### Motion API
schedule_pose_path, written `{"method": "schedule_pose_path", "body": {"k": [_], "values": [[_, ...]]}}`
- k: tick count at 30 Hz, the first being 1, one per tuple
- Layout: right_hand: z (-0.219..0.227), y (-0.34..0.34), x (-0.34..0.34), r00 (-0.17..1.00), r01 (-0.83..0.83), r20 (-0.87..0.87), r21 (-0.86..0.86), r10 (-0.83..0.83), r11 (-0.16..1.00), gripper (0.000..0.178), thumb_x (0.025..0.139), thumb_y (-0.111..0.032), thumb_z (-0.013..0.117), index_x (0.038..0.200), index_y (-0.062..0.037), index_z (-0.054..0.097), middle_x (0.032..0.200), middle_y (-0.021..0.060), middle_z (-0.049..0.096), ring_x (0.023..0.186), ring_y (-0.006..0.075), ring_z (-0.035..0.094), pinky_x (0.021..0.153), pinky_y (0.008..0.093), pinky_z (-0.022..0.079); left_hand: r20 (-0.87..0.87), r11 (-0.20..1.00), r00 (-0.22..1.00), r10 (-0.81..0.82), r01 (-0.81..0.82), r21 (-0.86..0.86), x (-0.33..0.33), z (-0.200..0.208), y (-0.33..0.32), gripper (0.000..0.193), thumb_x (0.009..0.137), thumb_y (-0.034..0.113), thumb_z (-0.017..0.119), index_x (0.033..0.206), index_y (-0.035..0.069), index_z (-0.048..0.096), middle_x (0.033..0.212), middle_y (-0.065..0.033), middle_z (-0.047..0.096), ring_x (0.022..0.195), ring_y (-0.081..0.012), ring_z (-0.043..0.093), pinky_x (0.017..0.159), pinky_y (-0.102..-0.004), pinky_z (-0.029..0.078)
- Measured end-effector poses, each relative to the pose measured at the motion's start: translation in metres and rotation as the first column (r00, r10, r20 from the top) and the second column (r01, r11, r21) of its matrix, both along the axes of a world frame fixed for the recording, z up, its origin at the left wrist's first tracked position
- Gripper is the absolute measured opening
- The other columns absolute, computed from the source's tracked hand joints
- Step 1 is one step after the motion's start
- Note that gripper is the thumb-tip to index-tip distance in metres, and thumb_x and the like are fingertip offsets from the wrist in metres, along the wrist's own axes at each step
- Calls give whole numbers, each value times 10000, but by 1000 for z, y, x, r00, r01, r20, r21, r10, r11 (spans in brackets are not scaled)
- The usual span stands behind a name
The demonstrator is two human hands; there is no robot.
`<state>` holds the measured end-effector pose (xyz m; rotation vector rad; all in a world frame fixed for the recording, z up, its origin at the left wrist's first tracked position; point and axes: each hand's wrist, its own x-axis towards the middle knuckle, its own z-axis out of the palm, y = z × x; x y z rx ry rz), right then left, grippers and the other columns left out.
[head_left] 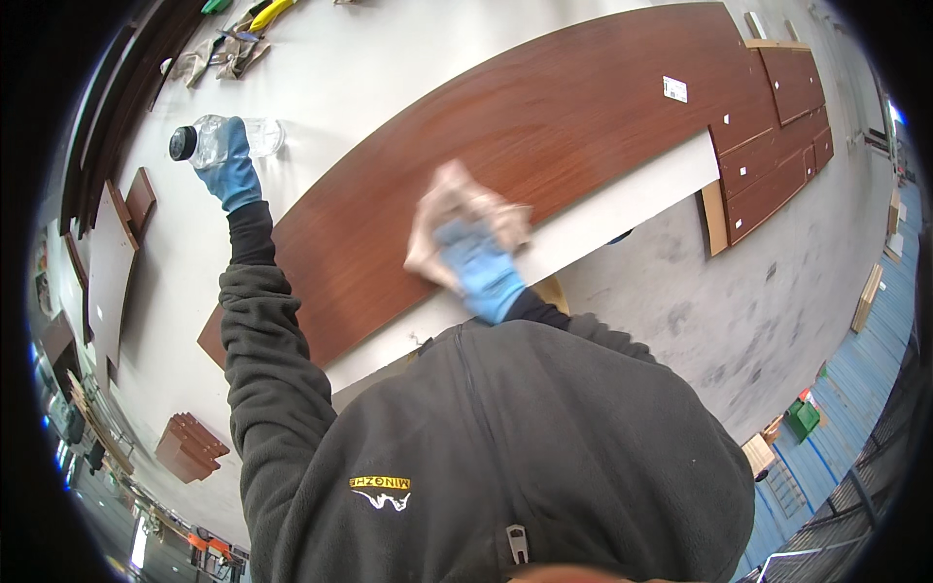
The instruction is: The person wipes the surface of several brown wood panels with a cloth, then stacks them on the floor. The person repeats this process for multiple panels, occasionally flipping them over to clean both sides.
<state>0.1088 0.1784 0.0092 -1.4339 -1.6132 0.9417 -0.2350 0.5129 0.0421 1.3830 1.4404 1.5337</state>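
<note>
A long reddish-brown wood panel (564, 107) lies flat across a white table. On the panel's near edge, my right hand (476, 262) in a blue glove is closed on a crumpled beige cloth (437, 209); hand and cloth are smeared by motion. Beyond the panel at the left, my left hand (231, 170), also gloved in blue, wraps round a clear plastic bottle (264, 137) with a black cap (182, 143). The bottle is tilted onto its side, its cap pointing left. I cannot tell whether it touches the table.
Smaller brown panels (768, 175) lie at the right end of the long panel. Crumpled work gloves (233, 53) and a yellow item (270, 14) are at the far left. More boards (112, 262) stand along the left side. A small stack of brown pieces (190, 447) sits lower left.
</note>
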Motion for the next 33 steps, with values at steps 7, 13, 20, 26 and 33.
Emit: {"method": "schedule_pose_path", "body": {"k": [7,13,20,26,33], "values": [[5,56,172,745,74,650,142,-150,987,368,973,-157,635,1315,-32,578,1287,138,615,1264,294,576,1081,431,490,-106,984,991,79,-95,-153,-1,-9,-48,889,881,194,881,1585,12,369,1550,-189,496,1423,-267,490,1215,-414,368],[-18,75,248,528,297,791,169,-309,940,741,1023,-370,568,1620,4,337,1660,226,360,1566,365,303,1297,476,232,-532,855,828,177,-397,-333,0,-14,-178,1005,920,426,808,1598,-107,291,1657,-282,340,1553,-358,329,1281,-440,260],[-19,39,59,974,-184,-139,-22,179,983,460,1068,-356,498,1444,-104,580,1482,101,592,1374,252,555,1220,411,386,-755,728,655,-2,-517,-451,17,-12,-295,938,921,501,778,1532,-110,414,1586,-300,430,1485,-412,408,1252,-473,319],[-12,191,301,478,324,827,146,-295,935,798,968,-368,645,1597,35,364,1648,282,368,1534,432,357,1265,517,266,-771,687,636,41,-578,-440,16,-17,-328,885,931,476,770,1522,-96,442,1574,-288,449,1481,-404,412,1242,-478,327],[-7,169,61,726,-237,688,246,3,940,614,943,-248,607,1493,10,512,1553,253,490,1448,393,468,1222,532,348,-654,800,744,138,-473,-369,59,12,-290,790,947,350,780,1515,-91,453,1577,-264,455,1479,-389,422,1239,-471,330]]}}
